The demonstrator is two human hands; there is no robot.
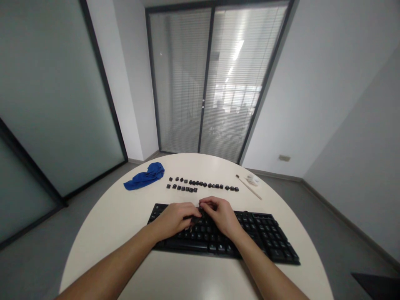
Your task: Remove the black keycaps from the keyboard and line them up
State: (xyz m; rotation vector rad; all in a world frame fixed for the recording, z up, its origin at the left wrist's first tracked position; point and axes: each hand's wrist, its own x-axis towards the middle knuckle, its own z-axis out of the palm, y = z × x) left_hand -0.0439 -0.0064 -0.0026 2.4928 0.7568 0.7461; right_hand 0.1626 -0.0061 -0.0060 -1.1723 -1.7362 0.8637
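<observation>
A full-size black keyboard (215,238) with pale legends is laid flat on the tabletop (131,221), its long side set crosswise and its right end angled slightly nearer the viewer. The numeric keypad (276,241) at its right end is filled with keys, and the long spacebar (185,244) is seated along the near edge. The upper middle section is largely hidden. Just beyond the keyboard, small black loose keycaps (201,183) are spread in two uneven rows, the farther one longer, the nearer one confined to the left.
</observation>
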